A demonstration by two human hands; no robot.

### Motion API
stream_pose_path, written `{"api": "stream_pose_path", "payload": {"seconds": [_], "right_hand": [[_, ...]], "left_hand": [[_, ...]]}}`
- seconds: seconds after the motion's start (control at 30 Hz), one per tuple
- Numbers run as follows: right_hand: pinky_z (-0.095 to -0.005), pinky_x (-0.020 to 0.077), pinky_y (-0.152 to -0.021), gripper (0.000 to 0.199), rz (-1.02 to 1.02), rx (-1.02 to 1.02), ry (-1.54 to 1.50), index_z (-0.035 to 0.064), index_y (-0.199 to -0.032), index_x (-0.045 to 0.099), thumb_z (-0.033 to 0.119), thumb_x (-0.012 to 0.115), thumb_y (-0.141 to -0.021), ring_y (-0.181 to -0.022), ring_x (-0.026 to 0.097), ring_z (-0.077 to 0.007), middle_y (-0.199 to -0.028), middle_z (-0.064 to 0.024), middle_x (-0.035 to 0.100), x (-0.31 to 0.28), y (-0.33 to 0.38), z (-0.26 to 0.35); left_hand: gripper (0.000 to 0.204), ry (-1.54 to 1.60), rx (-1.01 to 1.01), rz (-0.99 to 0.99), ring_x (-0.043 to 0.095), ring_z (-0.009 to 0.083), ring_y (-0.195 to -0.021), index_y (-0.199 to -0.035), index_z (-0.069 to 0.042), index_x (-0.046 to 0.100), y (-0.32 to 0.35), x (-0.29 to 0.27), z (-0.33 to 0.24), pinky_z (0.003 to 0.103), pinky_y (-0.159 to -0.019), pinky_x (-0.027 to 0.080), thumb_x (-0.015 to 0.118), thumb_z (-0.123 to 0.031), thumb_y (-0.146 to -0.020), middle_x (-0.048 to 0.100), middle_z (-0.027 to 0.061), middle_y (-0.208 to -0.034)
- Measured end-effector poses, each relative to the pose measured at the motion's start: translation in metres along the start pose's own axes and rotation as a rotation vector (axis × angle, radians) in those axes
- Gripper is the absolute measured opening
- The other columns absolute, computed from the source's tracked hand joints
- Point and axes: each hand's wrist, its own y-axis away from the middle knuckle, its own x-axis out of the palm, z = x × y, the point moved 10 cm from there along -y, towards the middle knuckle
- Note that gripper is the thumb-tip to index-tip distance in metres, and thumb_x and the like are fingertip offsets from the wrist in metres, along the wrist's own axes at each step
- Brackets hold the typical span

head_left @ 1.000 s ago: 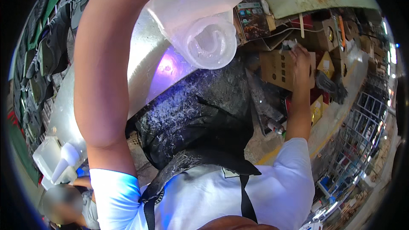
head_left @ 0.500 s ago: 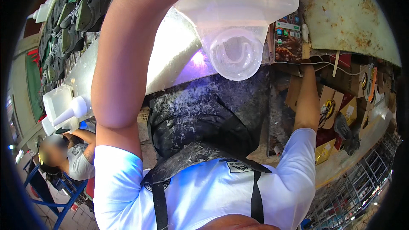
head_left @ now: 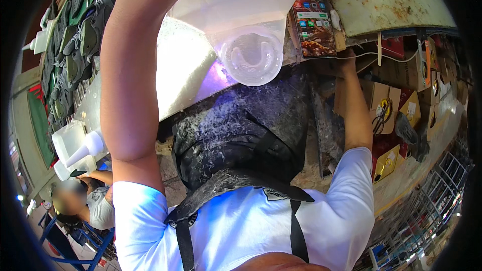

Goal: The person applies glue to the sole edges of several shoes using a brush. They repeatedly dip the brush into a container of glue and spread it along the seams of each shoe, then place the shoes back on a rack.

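My left arm reaches up past the top edge, so the left hand is out of view. Beside that forearm stands a large translucent plastic container (head_left: 236,7), narrowing toward me to a round mouth or cap (head_left: 252,57) that overhangs the bench edge. Whether my left hand touches it cannot be seen. My right hand (head_left: 346,59) reaches in under the bench edge, just below a smartphone (head_left: 315,25) with its screen lit. Its fingers are lost in shadow, and anything they hold is hidden. A thin white cable (head_left: 374,55) runs close by the hand.
A bright metal bench top (head_left: 183,70) lies left of the container. A white nozzle bottle (head_left: 88,148) stands far left, near a seated person (head_left: 95,200). Dark shoes (head_left: 93,35) hang on a rack behind. Cardboard boxes (head_left: 384,100) and scissors (head_left: 382,110) are at right.
The whole view has shifted, so the container, phone and bench appear farther left and higher. My right hand stays under the bench edge, and its wrist now shows more.
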Motion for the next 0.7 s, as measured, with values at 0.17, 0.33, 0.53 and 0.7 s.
{"api": "stream_pose_path", "payload": {"seconds": [0.17, 0.33, 0.53, 0.7], "right_hand": [[-0.0546, 0.0400, -0.105, 0.039, 0.143, 0.149, 0.267, 0.0097, -0.114, 0.072, 0.041, 0.066, -0.092, -0.111, 0.063, -0.0381, -0.107, -0.0154, 0.072, -0.010, -0.009, 0.022], [-0.0547, 0.0381, -0.108, 0.051, 0.043, 0.180, 0.186, 0.0080, -0.125, 0.066, 0.039, 0.066, -0.085, -0.125, 0.055, -0.0382, -0.120, -0.0160, 0.067, -0.004, 0.023, -0.008], [-0.0513, 0.0476, -0.100, 0.050, 0.075, 0.705, -0.056, 0.0090, -0.132, 0.063, 0.033, 0.072, -0.089, -0.118, 0.059, -0.0429, -0.131, -0.0198, 0.060, -0.052, 0.067, 0.015], [-0.0414, 0.0504, -0.073, 0.037, -0.175, 0.534, -0.474, 0.0078, -0.131, 0.065, 0.017, 0.066, -0.096, -0.085, 0.061, -0.0288, -0.102, -0.0136, 0.058, -0.156, 0.097, 0.145]], "left_hand": [[0.022, 0.013, -0.005, 0.000, 0.047, 0.0043, -0.056, -0.099, -0.003, 0.053, -0.001, 0.000, 0.001, 0.022, -0.049, 0.039, 0.048, -0.023, -0.107, 0.052, -0.0024, -0.069], [0.021, 0.095, -0.010, 0.040, 0.047, 0.0041, -0.056, -0.100, -0.004, 0.053, -0.004, 0.003, 0.004, 0.022, -0.049, 0.038, 0.048, -0.022, -0.108, 0.052, -0.0026, -0.069], [0.023, 0.070, -0.031, 0.021, 0.048, 0.0051, -0.056, -0.097, -0.004, 0.054, -0.001, -0.002, 0.008, 0.022, -0.050, 0.040, 0.050, -0.025, -0.107, 0.053, -0.0023, -0.069], [0.027, 0.079, -0.058, 0.009, 0.053, 0.0084, -0.058, -0.095, -0.003, 0.053, 0.000, -0.012, 0.005, 0.025, -0.052, 0.044, 0.051, -0.027, -0.106, 0.057, 0.0009, -0.071]]}}
